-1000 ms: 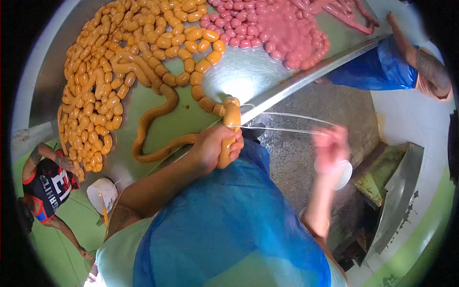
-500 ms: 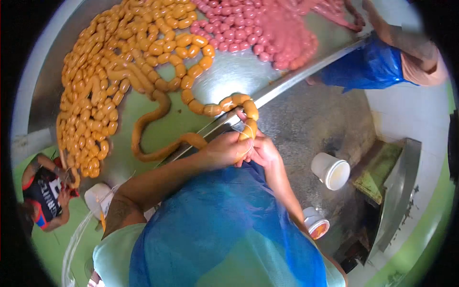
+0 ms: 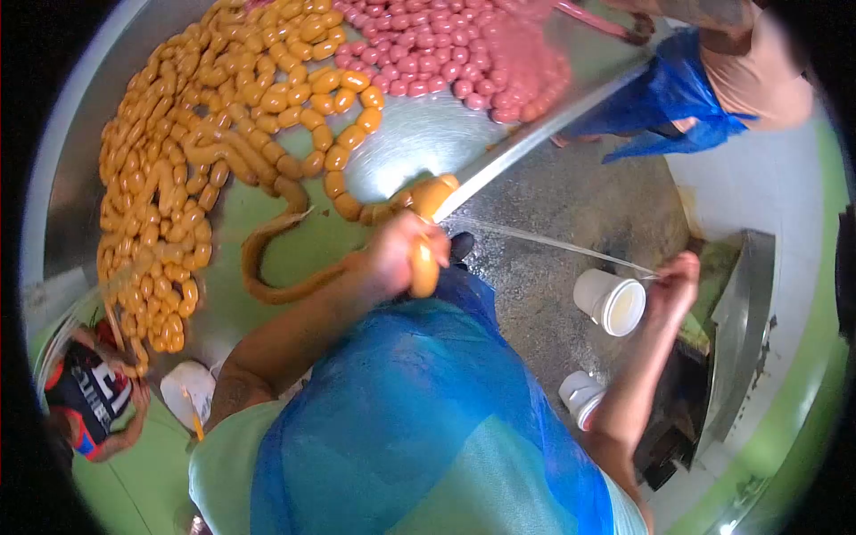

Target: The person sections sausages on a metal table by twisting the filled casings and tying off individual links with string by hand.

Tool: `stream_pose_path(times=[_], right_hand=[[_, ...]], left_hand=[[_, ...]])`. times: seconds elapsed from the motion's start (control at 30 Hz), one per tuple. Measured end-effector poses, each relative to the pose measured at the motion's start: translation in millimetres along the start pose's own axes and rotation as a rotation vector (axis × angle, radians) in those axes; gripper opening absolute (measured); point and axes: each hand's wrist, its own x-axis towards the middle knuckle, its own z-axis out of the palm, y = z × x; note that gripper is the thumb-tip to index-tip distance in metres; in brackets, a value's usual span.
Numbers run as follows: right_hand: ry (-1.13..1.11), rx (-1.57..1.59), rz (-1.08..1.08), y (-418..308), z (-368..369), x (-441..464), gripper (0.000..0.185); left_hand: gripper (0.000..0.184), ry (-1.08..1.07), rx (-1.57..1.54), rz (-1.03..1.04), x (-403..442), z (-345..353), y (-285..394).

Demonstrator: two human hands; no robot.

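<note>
Head view: the left hand (image 3: 397, 253) curls round a plump, glossy orange sausage (image 3: 424, 272), right hand (image 3: 676, 283) clenched on taut, thin string (image 3: 555, 241).

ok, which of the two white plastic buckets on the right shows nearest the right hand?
The upper white plastic bucket, fully visible, left of the right hand in the picture. The lower white plastic bucket is farther, partly hidden by the bare forearm.

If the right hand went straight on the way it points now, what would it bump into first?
Going by its forearm, the right hand would probably meet the blue apron of the worker ahead. Depth is unclear, though, so the pale wall seen along the way could come first.
</note>
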Motion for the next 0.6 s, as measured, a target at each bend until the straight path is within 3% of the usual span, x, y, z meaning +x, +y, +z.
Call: stream_pose_path(times=[0.03,0.07,0.1,0.13,0.17,0.2,0.23,0.27,0.33,0.37,0.4,0.47,0.5,0.53,0.57,0.6], right_hand=[[0.183,-0.067,-0.030,-19.7,-65.1,52.7,0.009],[0.010,0.019,-0.071,-29.9,-156.8,110.1,0.010],[0.012,-0.066,-0.137,-49.3,-205.6,147.1,0.012],[0.085,-0.187,-0.439,-74.1,-170.4,124.8,0.014],[0.376,-0.645,-0.756,-98.2,-115.4,96.4,0.017],[0.612,-0.771,-0.846,-116.7,-97.3,83.5,0.020],[0.738,-0.396,-0.802,-117.8,-21.7,39.0,0.020],[0.860,0.014,-0.818,-119.2,54.0,-5.7,0.020],[0.467,-0.246,-0.530,-95.4,166.6,-104.6,0.017],[-0.304,-0.628,-0.788,-60.1,171.8,-118.0,0.017],[-0.589,-0.591,-0.597,-17.4,168.8,-130.1,0.018],[-1.050,-0.586,-0.095,68.1,161.8,-155.5,0.025],[-0.836,-0.328,0.488,101.9,152.2,-154.6,0.023],[-0.857,-0.216,0.655,120.5,153.1,-145.4,0.027],[-0.857,-0.089,0.823,126.8,163.4,-140.9,0.031],[-0.851,0.024,0.886,130.7,174.7,-145.5,0.027]], left_hand=[[0.022,-0.002,-0.217,0.010,8.5,-15.1,20.2],[0.025,-0.168,-0.271,-0.219,19.4,-32.6,45.5],[0.029,-0.330,-0.323,-0.434,28.0,-41.6,61.6],[0.029,-0.344,-0.316,-0.423,29.8,-31.4,67.4],[0.027,-0.316,0.051,-0.440,26.2,-14.6,71.3],[0.029,-0.275,0.408,-0.462,19.4,-1.5,64.7],[0.029,-0.272,0.400,-0.481,14.6,10.9,49.8],[0.036,-0.364,0.744,-0.306,13.9,26.4,37.7],[0.058,-0.393,1.468,-0.088,8.0,39.0,33.2],[0.070,-0.369,1.807,0.010,5.3,45.2,30.9],[0.065,-0.299,1.786,0.236,8.3,21.7,10.8],[0.048,-0.099,1.582,0.438,6.7,1.2,-14.2],[0.037,-0.075,1.370,0.324,1.9,9.6,-12.8],[0.031,-0.033,1.153,0.228,-3.3,18.4,-11.5],[0.031,-0.088,0.700,-0.087,-7.5,27.8,-2.8],[0.035,-0.049,0.539,-0.077,-18.8,44.2,-0.3]])
